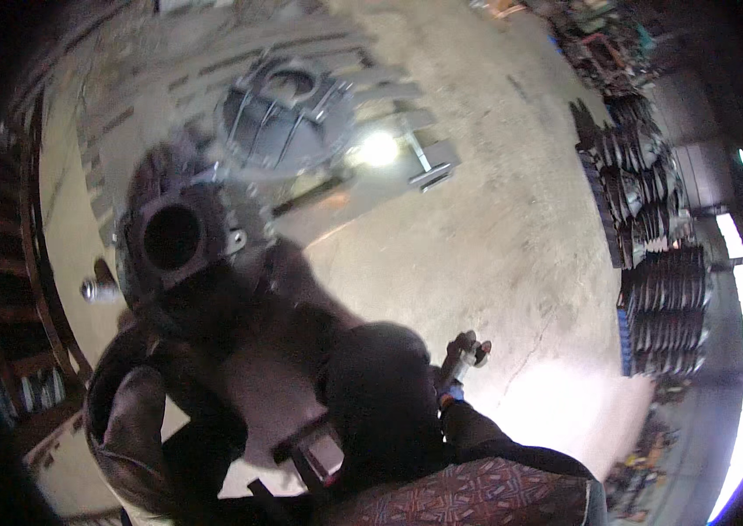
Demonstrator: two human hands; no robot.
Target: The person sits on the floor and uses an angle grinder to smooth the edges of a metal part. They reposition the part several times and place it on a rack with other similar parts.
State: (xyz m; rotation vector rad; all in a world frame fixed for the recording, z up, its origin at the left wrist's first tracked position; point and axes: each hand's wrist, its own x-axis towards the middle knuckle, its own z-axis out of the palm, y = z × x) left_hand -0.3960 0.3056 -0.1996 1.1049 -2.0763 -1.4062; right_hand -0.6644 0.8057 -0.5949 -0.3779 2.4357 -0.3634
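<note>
My right hand (462,355), dark-gloved with blue at the wrist, hangs out over the concrete floor on the right. Its fingers are curled around something greyish that I cannot make out. On the left, my sleeve (135,408) leads up to a dark, smeared shape beside a shiny metal cylinder (98,291); my left hand's fingers are not clear there. Between my arms and ahead stands a dark metal housing (207,230) with a round opening. Behind it, a large round ribbed casting (279,118) lies on slats.
A metal T-shaped bar (424,159) is at the slatted base's right edge, near a bright light spot. Stacks of dark curved parts (665,298) line the right side. Shelving (12,263) runs along the left. My knee (380,377) bulges in the lower middle.
</note>
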